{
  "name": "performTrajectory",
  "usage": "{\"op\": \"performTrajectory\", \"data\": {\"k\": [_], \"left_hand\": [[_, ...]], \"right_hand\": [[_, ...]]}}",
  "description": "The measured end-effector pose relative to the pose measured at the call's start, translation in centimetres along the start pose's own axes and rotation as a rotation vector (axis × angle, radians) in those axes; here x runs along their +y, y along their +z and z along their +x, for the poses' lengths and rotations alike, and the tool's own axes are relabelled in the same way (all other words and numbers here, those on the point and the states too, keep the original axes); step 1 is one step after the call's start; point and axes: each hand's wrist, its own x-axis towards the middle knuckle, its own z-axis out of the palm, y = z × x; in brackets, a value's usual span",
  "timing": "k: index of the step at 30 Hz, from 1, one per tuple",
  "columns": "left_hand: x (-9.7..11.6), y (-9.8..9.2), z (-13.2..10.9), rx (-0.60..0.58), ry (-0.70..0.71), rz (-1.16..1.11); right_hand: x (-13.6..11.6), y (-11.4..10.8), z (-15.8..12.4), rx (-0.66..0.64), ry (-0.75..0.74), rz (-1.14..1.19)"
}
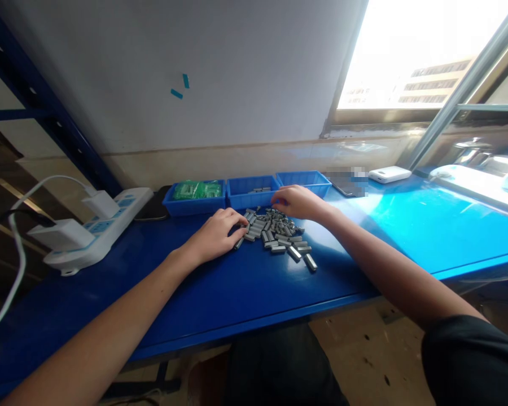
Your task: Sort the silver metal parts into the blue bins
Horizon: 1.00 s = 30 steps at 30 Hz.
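Note:
A pile of short grey metal standoffs (294, 253) and smaller screw-like pieces (282, 221) lies on the blue table. My left hand (218, 235) rests at the left side of the pile, thumb and index finger apart, touching the standoffs there. Over the far right part of the pile is my right hand (295, 202), its fingers curled down and pinched; anything between the fingertips is hidden. Just behind it stands the middle blue bin (241, 198), with a few metal pieces inside. The right blue bin (311, 179) is partly covered by my right hand.
The left blue bin (168, 207) holds green packets (197, 190). A white power strip (82, 251) with plugged-in chargers stands at left, beside a dark phone-like slab (152, 207). Toward the right are another dark device (347, 186) and a white power bank (389, 174).

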Motion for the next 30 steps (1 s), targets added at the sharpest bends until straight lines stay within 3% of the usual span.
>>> {"op": "performTrajectory", "data": {"k": [4,15,24,26,28,30], "left_hand": [[0.1,-0.1,0.0,-0.007,0.002,0.007],[0.3,-0.2,0.0,-0.01,0.005,-0.005],[0.1,-0.1,0.0,-0.015,0.023,0.01],[0.0,-0.1,0.1,-0.021,0.025,0.002],[-0.1,0.0,0.1,-0.028,0.019,-0.009],[-0.1,0.0,0.2,-0.035,0.01,-0.017]], "right_hand": [[-1.0,1.0,0.6,-0.061,-0.004,0.006],[-1.4,0.8,0.7,-0.01,0.103,-0.007],[-1.9,0.8,1.1,-0.013,0.051,0.045],[-1.9,-0.3,0.9,0.12,-0.006,0.056],[-1.5,-1.9,0.6,0.368,-0.022,0.047],[-0.6,-3.4,0.1,0.623,0.057,0.004]]}}
